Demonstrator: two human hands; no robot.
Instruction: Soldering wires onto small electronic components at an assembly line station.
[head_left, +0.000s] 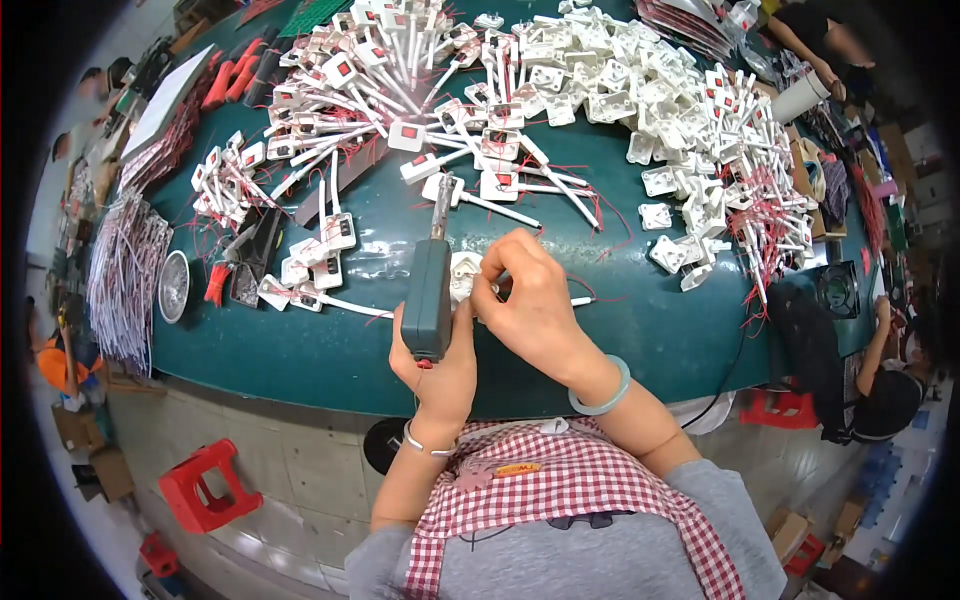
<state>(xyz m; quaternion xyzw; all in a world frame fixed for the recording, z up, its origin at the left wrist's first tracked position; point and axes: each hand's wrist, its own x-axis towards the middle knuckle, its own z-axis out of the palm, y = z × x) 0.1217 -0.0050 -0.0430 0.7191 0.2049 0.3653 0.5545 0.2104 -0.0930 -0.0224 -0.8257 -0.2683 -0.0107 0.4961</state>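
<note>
We grasp a dark grey-green electric screwdriver in our left hand, fingers clenched round its body, its metal tip pointing away from us toward the far side of the desk. Our right hand sits just right of it, fingers pinched on a small white plastic switch housing that lies on the green desk right beside the screwdriver's body, near the desk's near edge. A pale green bangle circles our right wrist. Farther off, a wide heap of white switch housings with red buttons and red wires spreads across the far half of the desk. To the left lie a round metal dish and bundles of wires. A red stool stands on the floor at the near left.
</note>
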